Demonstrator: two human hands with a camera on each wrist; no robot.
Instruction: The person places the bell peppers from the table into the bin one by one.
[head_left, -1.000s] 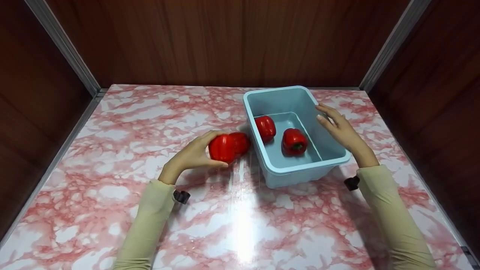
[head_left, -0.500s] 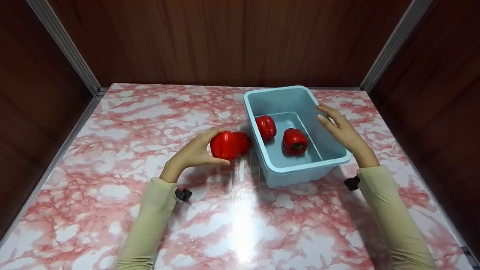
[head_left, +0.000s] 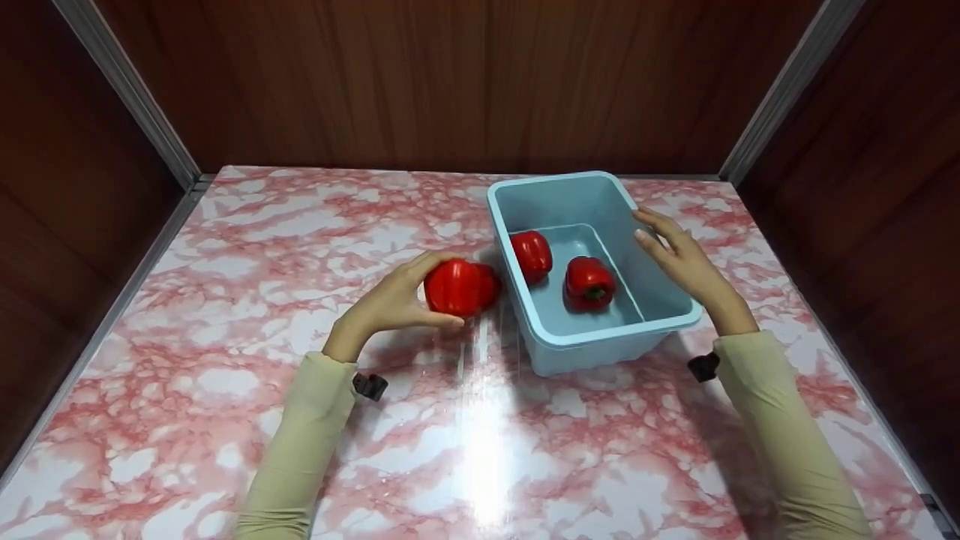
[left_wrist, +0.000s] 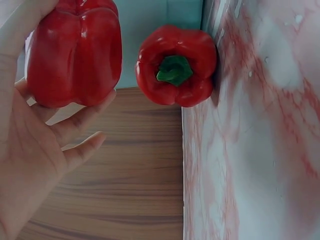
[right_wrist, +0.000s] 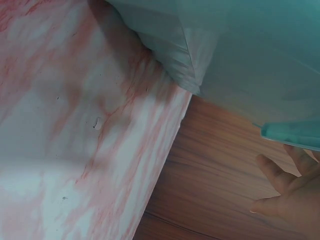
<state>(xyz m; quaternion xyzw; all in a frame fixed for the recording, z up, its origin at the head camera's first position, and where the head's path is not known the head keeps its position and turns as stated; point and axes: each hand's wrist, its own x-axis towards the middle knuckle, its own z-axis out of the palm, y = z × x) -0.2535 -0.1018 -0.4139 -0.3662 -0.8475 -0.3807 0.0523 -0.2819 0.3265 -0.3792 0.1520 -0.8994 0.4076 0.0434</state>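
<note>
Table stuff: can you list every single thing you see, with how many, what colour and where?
peppers in tub: 2, red, on the tub's floor
held pepper: 1, red, in the left hand, left of the tub
pepper beside tub: 1, red, on the table behind the held one
tub: 1, light blue, right of middle
table: 1, pink and white marble
walls: dark wood, behind and at the sides
sleeves: 2, pale green
left hand: grips the held pepper
right hand: on the tub's right rim

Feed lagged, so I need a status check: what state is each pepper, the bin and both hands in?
Left hand: grips held pepper.
Second pepper: on table beside bin.
Blue bin: upright, holds two peppers.
Right hand: fingers straight, on bin's rim.
</note>
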